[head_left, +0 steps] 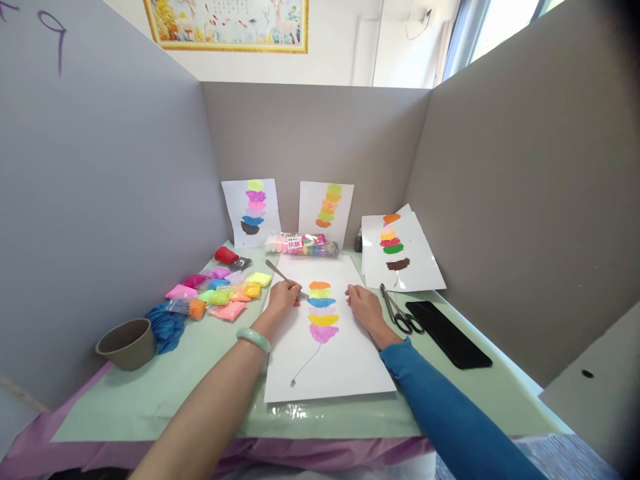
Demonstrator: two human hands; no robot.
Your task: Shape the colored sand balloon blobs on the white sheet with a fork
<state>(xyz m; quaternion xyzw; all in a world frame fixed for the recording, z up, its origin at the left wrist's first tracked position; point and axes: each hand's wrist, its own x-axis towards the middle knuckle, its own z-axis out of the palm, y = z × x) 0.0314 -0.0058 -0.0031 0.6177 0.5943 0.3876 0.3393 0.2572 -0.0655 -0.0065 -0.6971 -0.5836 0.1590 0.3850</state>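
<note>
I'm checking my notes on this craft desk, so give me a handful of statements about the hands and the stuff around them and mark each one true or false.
1. The left hand holds a thin metal tool at the coloured stack. True.
2. The right hand grips the scissors. False: it rests flat on the white sheet; the scissors lie untouched to its right.
3. Small bags of coloured material lie left of the sheet. True.
4. The brown cup stands on the sheet. False: it stands at the table's left edge, beside a blue cloth.
5. A dark flat phone-like slab lies right of the scissors. True.
</note>
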